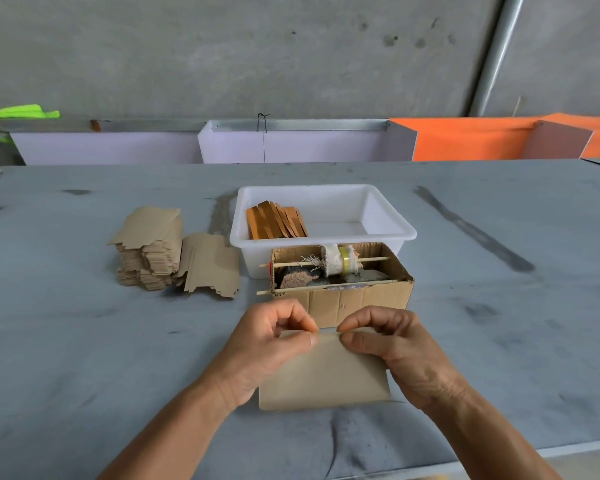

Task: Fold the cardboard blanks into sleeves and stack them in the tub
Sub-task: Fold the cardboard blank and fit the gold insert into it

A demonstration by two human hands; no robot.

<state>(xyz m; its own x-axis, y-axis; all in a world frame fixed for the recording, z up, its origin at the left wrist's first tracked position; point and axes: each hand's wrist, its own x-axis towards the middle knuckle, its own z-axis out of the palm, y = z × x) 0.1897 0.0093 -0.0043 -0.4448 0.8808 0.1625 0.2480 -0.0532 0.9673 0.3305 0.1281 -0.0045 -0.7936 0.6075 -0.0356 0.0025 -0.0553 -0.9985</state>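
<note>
Both hands (326, 336) pinch blank (323, 375) top edge; tape box (340, 289) between blank and tub (388, 216)

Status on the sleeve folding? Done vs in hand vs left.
Done: a small batch of folded sleeves leans in the left end of the white tub; most of the tub is bare. In hand: left hand and right hand pinch the far edge of one cardboard blank on the table. Left: a tall stack of blanks, so most work remains.
</note>
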